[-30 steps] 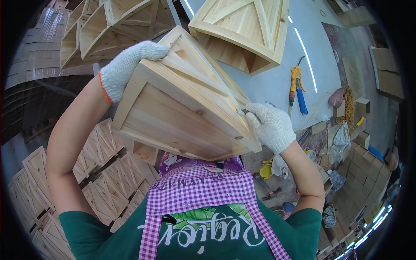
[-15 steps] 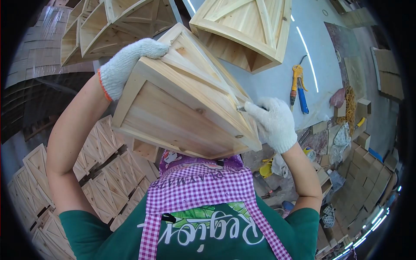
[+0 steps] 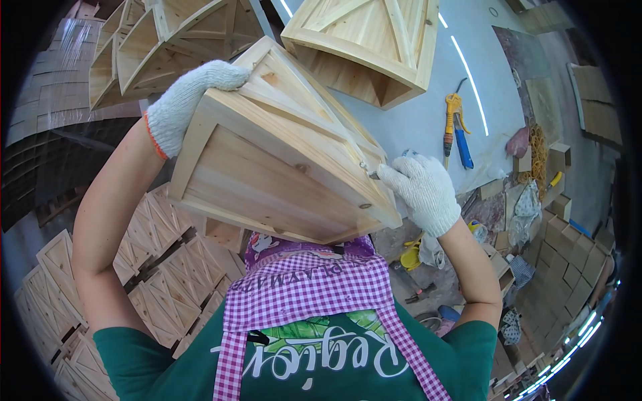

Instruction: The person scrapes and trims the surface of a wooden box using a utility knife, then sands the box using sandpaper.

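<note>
A pale wooden box (image 3: 261, 174) with slanted sides and diagonal trim strips is tilted in front of my apron. My left hand (image 3: 194, 100), in a white knitted glove, grips its upper left edge, fingers over the rim. On the other side my gloved right hand (image 3: 422, 190) is closed around a small tool, mostly hidden in the fist. Its short metal tip (image 3: 373, 174) touches or nearly touches the trim near the box's right corner; I cannot tell what kind of tool it is.
Another wooden box (image 3: 368, 50) stands on the pale table (image 3: 428, 127), beside a yellow air blow gun (image 3: 453, 120) and a blue-handled tool (image 3: 464, 148). More wooden boxes (image 3: 180, 47) are at upper left. Wooden panels (image 3: 167, 287) are stacked at lower left, cardboard cartons (image 3: 568, 260) at right.
My right hand has turned slightly, its fingers curling more tightly, and the tool's tip has shifted a little on the trim. The left hand keeps its hold; the view has shifted slightly.
</note>
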